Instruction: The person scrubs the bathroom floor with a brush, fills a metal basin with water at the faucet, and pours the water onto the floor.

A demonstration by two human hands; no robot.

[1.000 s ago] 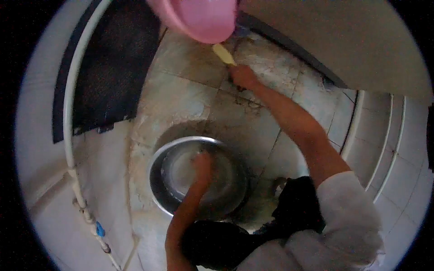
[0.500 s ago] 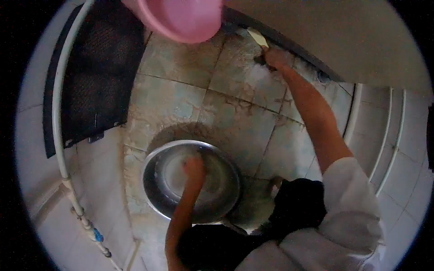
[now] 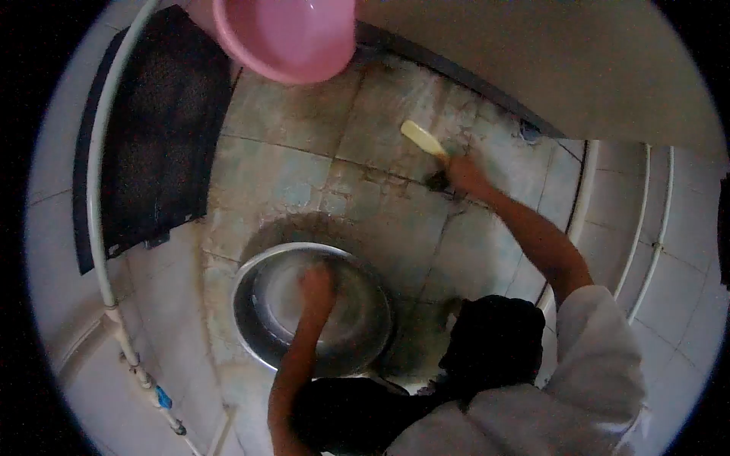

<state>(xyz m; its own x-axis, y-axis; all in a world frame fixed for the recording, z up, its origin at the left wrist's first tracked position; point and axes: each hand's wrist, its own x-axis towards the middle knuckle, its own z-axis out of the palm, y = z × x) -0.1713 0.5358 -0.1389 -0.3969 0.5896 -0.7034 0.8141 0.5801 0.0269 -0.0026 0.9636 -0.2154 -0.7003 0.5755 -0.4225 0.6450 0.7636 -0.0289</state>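
My right hand (image 3: 468, 175) is closed round a scrubbing brush (image 3: 420, 138) with a pale yellow handle; its dark bristles are against the wet tiled floor (image 3: 388, 220). My left hand (image 3: 317, 287) reaches into a round metal basin (image 3: 237, 315) in front of my knees. Its fingers look curled together, and whatever they may hold is hidden. Cloudy water seems to lie in the basin, low over its bottom.
A pink plastic basin (image 3: 296, 76) stands at the top. On the left a black panel (image 3: 152, 137) leans behind a white pipe (image 3: 94, 167) with a blue valve handle (image 3: 163, 396). A large flat panel (image 3: 578, 68) edges the floor at upper right.
My right hand has drawn the brush back toward me, away from the panel's edge. My left hand remains inside the metal basin. The view has shifted slightly.
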